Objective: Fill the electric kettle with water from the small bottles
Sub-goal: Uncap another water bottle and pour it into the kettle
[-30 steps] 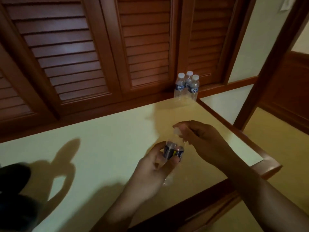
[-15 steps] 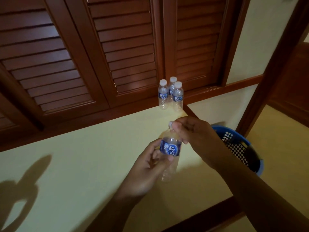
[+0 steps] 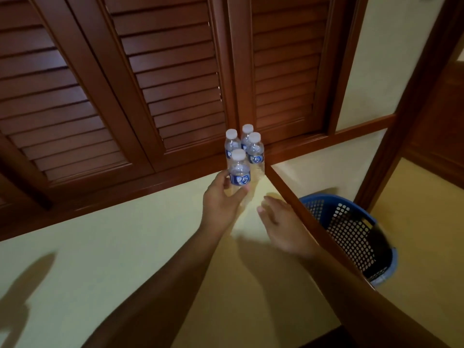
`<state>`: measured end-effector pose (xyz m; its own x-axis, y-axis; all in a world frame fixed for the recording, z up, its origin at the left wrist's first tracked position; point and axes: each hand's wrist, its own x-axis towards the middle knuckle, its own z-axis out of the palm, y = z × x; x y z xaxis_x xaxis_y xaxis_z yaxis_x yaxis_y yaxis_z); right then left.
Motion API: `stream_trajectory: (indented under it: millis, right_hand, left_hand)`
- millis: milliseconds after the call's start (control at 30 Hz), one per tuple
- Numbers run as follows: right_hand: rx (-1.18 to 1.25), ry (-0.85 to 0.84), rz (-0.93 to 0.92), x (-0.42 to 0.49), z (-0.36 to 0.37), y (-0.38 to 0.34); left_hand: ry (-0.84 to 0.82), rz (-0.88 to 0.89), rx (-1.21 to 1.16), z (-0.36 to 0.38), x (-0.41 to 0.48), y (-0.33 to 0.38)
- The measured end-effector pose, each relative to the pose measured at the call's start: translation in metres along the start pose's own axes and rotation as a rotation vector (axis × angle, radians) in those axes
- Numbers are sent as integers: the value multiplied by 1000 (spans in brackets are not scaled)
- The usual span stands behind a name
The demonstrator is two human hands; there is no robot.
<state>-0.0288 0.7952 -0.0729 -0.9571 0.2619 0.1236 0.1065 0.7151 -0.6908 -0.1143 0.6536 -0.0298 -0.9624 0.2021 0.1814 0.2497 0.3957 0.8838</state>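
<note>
My left hand (image 3: 222,200) grips a small clear bottle (image 3: 239,175) with a blue label and a white cap, upright at the far right corner of the pale yellow table (image 3: 120,249). Right behind it stand three more capped small bottles (image 3: 254,149), close together against the wooden ledge. My right hand (image 3: 281,223) hovers with fingers relaxed just right of the held bottle, holding nothing. The kettle is out of view.
Brown louvred shutters (image 3: 150,79) rise behind the table. A wooden rim (image 3: 308,219) edges the table's right side. Beyond it, on the floor, stands a blue mesh basket (image 3: 351,234). A wooden door frame (image 3: 406,104) stands at the right.
My left hand has carried the bottle forward to the three bottles at the back corner. My right hand has let go of the cap and dropped away to the right.
</note>
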Motion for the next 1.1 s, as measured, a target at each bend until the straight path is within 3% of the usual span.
stream_trajectory:
  millis: [100, 700, 933, 1100]
  right_hand:
    - [-127, -6, -12, 8, 11, 9]
    - [-97, -33, -55, 15, 15, 16]
    - [-136, 37, -248, -3, 13, 1]
    - [80, -188, -431, -28, 56, -71]
  left_hand:
    - [62, -24, 59, 16, 22, -6]
    - [87, -150, 13, 26, 55, -6]
    - [66, -173, -158, -42, -33, -23]
    - [177, -216, -157, -122, -112, -67]
